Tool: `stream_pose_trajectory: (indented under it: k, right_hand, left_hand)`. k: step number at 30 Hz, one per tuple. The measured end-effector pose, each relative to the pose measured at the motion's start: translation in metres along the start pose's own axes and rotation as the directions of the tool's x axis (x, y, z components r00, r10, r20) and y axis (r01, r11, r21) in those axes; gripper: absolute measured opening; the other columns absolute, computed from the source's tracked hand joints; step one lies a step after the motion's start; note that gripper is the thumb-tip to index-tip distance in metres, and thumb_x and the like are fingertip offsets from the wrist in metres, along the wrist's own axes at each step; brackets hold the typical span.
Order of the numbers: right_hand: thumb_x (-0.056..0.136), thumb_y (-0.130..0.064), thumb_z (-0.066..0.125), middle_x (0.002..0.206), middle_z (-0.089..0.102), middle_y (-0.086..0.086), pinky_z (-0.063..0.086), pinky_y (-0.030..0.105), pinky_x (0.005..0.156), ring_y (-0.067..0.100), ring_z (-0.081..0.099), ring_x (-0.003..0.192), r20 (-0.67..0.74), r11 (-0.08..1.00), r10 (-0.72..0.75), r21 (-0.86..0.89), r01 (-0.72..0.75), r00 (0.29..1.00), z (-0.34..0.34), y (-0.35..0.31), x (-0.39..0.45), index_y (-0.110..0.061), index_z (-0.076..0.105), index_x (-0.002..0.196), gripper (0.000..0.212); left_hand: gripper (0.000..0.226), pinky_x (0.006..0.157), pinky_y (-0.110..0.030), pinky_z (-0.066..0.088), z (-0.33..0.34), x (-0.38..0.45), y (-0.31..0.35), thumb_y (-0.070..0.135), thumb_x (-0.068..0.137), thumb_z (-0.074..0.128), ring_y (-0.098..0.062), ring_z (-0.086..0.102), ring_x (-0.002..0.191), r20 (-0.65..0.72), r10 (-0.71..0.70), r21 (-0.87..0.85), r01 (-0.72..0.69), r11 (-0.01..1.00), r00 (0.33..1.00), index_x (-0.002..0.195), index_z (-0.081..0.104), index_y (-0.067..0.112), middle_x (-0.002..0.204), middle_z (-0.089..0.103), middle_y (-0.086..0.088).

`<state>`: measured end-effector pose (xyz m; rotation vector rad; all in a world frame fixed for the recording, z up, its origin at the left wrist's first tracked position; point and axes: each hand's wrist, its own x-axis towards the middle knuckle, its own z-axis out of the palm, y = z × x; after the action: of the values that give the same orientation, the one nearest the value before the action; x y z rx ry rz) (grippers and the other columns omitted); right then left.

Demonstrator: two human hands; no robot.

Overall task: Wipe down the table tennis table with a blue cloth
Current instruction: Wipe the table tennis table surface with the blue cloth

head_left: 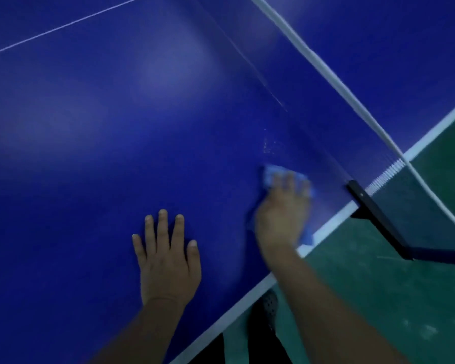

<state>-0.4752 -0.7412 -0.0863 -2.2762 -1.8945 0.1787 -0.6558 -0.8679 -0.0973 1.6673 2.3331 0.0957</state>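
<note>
R hand (pixel 283 214) presses blue cloth (pixel 271 173) flat on table (pixel 116 127) nr net (pixel 326 69), fingers spread over smudges; L hand (pixel 168 258) open, flat, prob bracing.

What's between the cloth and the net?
In the head view, bare blue tabletop with faint whitish specks separates the blue cloth from the net.

A sports hall: a blue table tennis table (pixel 116 127), its net (pixel 339 85), green court floor (pixel 378 285).
</note>
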Motion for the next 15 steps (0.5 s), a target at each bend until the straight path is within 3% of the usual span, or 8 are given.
stream_pose_trajectory:
  k: [3,4,7,9,11,12,13,15]
  right_hand:
    - [0.088,-0.012,0.043,0.153,0.045,0.007,0.032,0.051,0.113,0.040,0.032,0.143,0.064,0.964,-0.266,0.025,0.265,0.962,0.014,-0.036,-0.026,-0.017,0.052,0.142,0.054]
    - [0.089,-0.010,0.047,0.154,0.043,0.005,0.035,0.051,0.111,0.039,0.032,0.144,0.075,0.965,-0.260,0.038,0.258,0.963,0.010,-0.028,-0.027,-0.018,0.051,0.143,0.055]
    - [0.086,-0.001,0.054,0.155,0.042,0.004,0.033,0.051,0.115,0.038,0.029,0.145,0.071,1.000,0.000,-0.020,0.002,0.997,-0.006,0.039,-0.019,-0.017,0.051,0.144,0.061]
    - [0.087,0.001,0.049,0.158,0.037,0.006,0.018,0.042,0.123,0.037,0.022,0.148,0.050,0.987,0.157,-0.051,-0.154,0.986,-0.012,0.083,-0.016,-0.015,0.047,0.146,0.061]
    - [0.090,0.005,0.044,0.160,0.031,0.007,0.000,0.028,0.121,0.036,0.016,0.150,0.032,0.971,0.238,0.000,-0.238,0.971,-0.012,0.098,-0.014,-0.012,0.043,0.149,0.061]
    - [0.090,0.006,0.043,0.160,0.031,0.008,0.000,0.029,0.122,0.037,0.015,0.150,0.014,0.969,0.244,0.018,-0.244,0.970,-0.009,0.098,-0.013,-0.011,0.043,0.148,0.060]
    - [0.090,0.007,0.042,0.159,0.035,0.009,0.009,0.036,0.124,0.038,0.016,0.149,0.005,0.973,0.230,0.029,-0.230,0.973,-0.007,0.094,-0.013,-0.010,0.046,0.147,0.059]
    - [0.086,0.005,0.042,0.152,0.045,0.012,0.034,0.056,0.115,0.040,0.025,0.146,-0.022,0.997,0.083,0.013,-0.083,0.996,-0.006,0.083,-0.015,-0.008,0.053,0.140,0.057]
  left_hand:
    - [0.068,0.121,-0.053,-0.005,-0.004,0.001,-0.003,0.051,0.097,0.020,-0.029,0.002,0.153,0.022,-0.013,-0.031,0.013,0.999,1.000,0.153,0.034,0.016,0.165,0.017,-0.008]
    - [0.069,0.122,-0.053,-0.004,-0.007,0.002,-0.003,0.051,0.095,0.021,-0.028,0.002,0.153,0.021,-0.009,-0.077,0.010,0.997,1.000,0.152,0.036,0.015,0.164,0.018,-0.008]
    - [0.067,0.122,-0.053,-0.005,-0.020,0.012,0.001,0.047,0.095,0.025,-0.024,0.003,0.153,0.011,0.079,-0.166,-0.076,0.983,0.997,0.150,0.037,0.012,0.164,0.019,-0.009]
    - [0.066,0.122,-0.054,-0.002,-0.022,0.031,0.012,0.044,0.095,0.027,-0.024,0.006,0.153,-0.007,0.164,-0.147,-0.163,0.976,0.986,0.150,0.036,0.010,0.164,0.020,-0.010]
    - [0.065,0.122,-0.056,0.002,-0.020,0.055,0.029,0.043,0.095,0.028,-0.026,0.009,0.153,-0.014,0.229,-0.102,-0.229,0.968,0.973,0.151,0.035,0.010,0.163,0.022,-0.012]
    - [0.065,0.122,-0.056,0.003,-0.018,0.066,0.036,0.043,0.096,0.027,-0.027,0.011,0.152,-0.013,0.252,-0.075,-0.252,0.965,0.968,0.151,0.035,0.009,0.162,0.022,-0.012]
    - [0.065,0.122,-0.057,0.004,-0.015,0.075,0.042,0.043,0.096,0.026,-0.028,0.012,0.152,-0.007,0.264,-0.052,-0.264,0.963,0.965,0.152,0.034,0.009,0.162,0.023,-0.013]
    - [0.065,0.121,-0.058,0.007,-0.010,0.085,0.046,0.043,0.098,0.022,-0.028,0.012,0.152,0.009,0.265,-0.009,-0.265,0.964,0.964,0.153,0.032,0.009,0.163,0.022,-0.013]
